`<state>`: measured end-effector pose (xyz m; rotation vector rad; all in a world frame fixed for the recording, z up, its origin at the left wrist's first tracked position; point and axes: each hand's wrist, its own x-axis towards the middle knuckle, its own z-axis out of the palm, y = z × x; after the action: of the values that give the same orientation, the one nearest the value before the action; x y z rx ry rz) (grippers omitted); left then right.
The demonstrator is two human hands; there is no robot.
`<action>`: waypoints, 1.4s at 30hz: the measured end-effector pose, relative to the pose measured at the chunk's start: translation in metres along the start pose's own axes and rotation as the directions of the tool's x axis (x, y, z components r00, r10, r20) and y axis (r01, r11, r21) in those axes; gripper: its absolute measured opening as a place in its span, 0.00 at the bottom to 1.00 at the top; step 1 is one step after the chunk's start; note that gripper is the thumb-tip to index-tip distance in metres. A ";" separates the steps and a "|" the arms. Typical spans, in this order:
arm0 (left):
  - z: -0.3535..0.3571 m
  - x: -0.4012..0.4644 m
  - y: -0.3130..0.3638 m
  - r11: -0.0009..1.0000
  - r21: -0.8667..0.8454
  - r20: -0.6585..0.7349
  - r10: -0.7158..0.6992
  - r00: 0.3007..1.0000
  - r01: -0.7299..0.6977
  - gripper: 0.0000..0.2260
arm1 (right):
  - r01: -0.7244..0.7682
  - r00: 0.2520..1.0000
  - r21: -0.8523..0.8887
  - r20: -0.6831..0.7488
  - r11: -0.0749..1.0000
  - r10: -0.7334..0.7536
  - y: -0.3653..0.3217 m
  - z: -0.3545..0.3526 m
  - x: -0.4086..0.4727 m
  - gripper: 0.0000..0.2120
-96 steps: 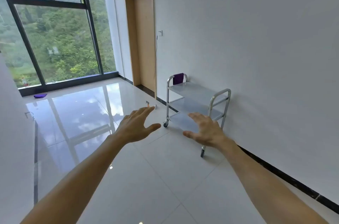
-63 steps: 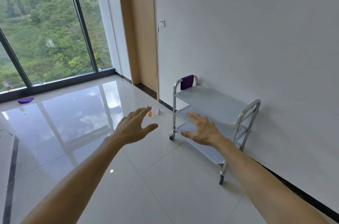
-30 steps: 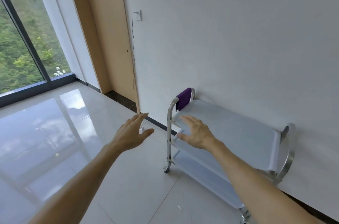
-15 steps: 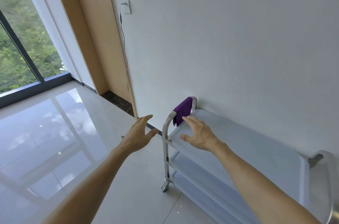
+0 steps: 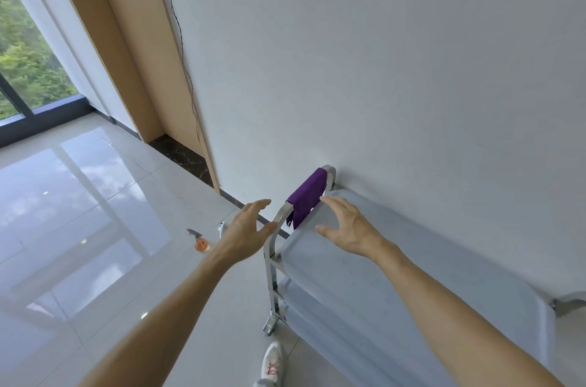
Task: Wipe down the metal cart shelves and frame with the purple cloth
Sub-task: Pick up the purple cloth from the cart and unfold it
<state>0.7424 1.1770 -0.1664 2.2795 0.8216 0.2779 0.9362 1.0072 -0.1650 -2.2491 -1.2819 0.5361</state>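
While both arms reach forward, the right hand (image 5: 345,229) hovers with fingers spread and holding nothing over the end edge of the metal cart's (image 5: 412,298) top shelf, its fingertips just beside the purple cloth (image 5: 306,198) draped over the end handle. Beside that handle, the left hand (image 5: 249,233) is likewise spread and holds nothing.

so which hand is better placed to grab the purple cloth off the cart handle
Right. The right hand hovers open over the top shelf, fingertips almost at the purple cloth. The left hand sits outside the handle, lower down.
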 end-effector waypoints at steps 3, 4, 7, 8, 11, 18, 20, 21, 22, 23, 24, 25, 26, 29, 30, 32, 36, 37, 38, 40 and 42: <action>0.004 0.045 -0.010 0.998 -0.053 0.036 -0.013 0.999 0.015 0.23 | -0.058 0.998 0.043 0.001 0.997 0.058 0.010 0.003 0.038 0.31; 0.006 0.060 -0.013 0.997 -0.075 0.057 -0.025 0.998 0.030 0.23 | -0.083 0.997 0.059 0.002 0.995 0.083 0.013 0.004 0.052 0.31; 0.014 0.102 -0.022 0.991 -0.110 0.152 -0.052 0.987 0.069 0.22 | -0.158 0.987 0.081 0.017 0.984 0.157 0.022 0.006 0.092 0.29; 0.018 0.115 -0.025 0.990 -0.116 0.183 -0.056 0.981 0.078 0.22 | -0.184 0.983 0.082 0.018 0.980 0.183 0.025 0.006 0.106 0.29; 0.031 0.145 -0.034 0.989 -0.124 0.258 -0.049 0.965 0.084 0.20 | -0.265 0.964 0.105 0.004 0.959 0.266 0.034 0.006 0.142 0.27; 0.063 0.181 -0.048 0.987 -0.126 0.353 -0.046 0.934 0.096 0.14 | -0.435 0.895 0.244 0.013 0.867 0.446 0.057 0.005 0.209 0.26; 0.071 0.187 -0.049 0.986 -0.132 0.351 -0.049 0.935 0.101 0.14 | -0.467 0.877 0.254 0.008 0.847 0.481 0.061 0.006 0.226 0.25; 0.074 0.190 -0.050 0.985 -0.134 0.341 -0.055 0.938 0.107 0.14 | -0.484 0.866 0.252 0.003 0.838 0.500 0.063 0.006 0.234 0.24; 0.077 0.193 -0.050 0.984 -0.136 0.329 -0.066 0.942 0.117 0.14 | -0.500 0.856 0.250 -0.004 0.829 0.517 0.065 0.007 0.241 0.22; 0.081 0.195 -0.050 0.982 -0.135 0.317 -0.082 0.945 0.130 0.14 | -0.514 0.846 0.250 -0.012 0.821 0.533 0.067 0.009 0.246 0.19; 0.084 0.197 -0.050 0.981 -0.129 0.304 -0.103 0.947 0.148 0.14 | -0.525 0.838 0.249 -0.019 0.814 0.546 0.068 0.011 0.250 0.18; 0.087 0.199 -0.049 0.979 -0.118 0.291 -0.127 0.948 0.167 0.14 | -0.532 0.831 0.253 -0.026 0.808 0.555 0.069 0.013 0.255 0.17; 0.090 0.200 -0.048 0.978 -0.100 0.278 -0.149 0.949 0.182 0.14 | -0.534 0.828 0.260 -0.031 0.804 0.560 0.071 0.015 0.259 0.16; 0.097 0.202 -0.042 0.981 -0.024 0.227 -0.180 0.957 0.190 0.14 | -0.527 0.833 0.240 -0.042 0.815 0.552 0.074 0.019 0.269 0.12; 0.098 0.202 -0.041 0.982 -0.002 0.209 -0.185 0.960 0.189 0.13 | -0.531 0.831 0.223 -0.048 0.817 0.554 0.076 0.019 0.272 0.10; 0.101 0.204 -0.040 0.982 0.042 0.177 -0.191 0.965 0.187 0.12 | -0.550 0.822 0.187 -0.051 0.814 0.567 0.081 0.019 0.278 0.06; 0.099 0.213 -0.043 0.982 0.123 0.166 -0.159 0.973 0.140 0.09 | -0.564 0.824 0.087 -0.007 0.821 0.566 0.087 0.014 0.284 0.10; 0.099 0.215 -0.044 0.983 0.134 0.174 -0.151 0.973 0.128 0.08 | -0.558 0.828 0.086 -0.008 0.825 0.561 0.088 0.014 0.284 0.11; 0.098 0.217 -0.045 0.983 0.134 0.180 -0.147 0.973 0.124 0.07 | -0.556 0.828 0.107 -0.013 0.824 0.561 0.089 0.013 0.282 0.11; 0.097 0.220 -0.048 0.984 0.119 0.181 -0.151 0.972 0.131 0.07 | -0.547 0.826 0.204 -0.024 0.812 0.563 0.092 0.009 0.276 0.08; 0.094 0.222 -0.052 0.984 0.122 0.176 -0.152 0.973 0.132 0.07 | -0.515 0.837 0.287 -0.033 0.807 0.546 0.095 0.003 0.268 0.05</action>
<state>0.9277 1.2956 -0.2775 2.2925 0.9166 -0.0449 1.1275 1.2002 -0.2484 -2.3479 -0.4604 0.7150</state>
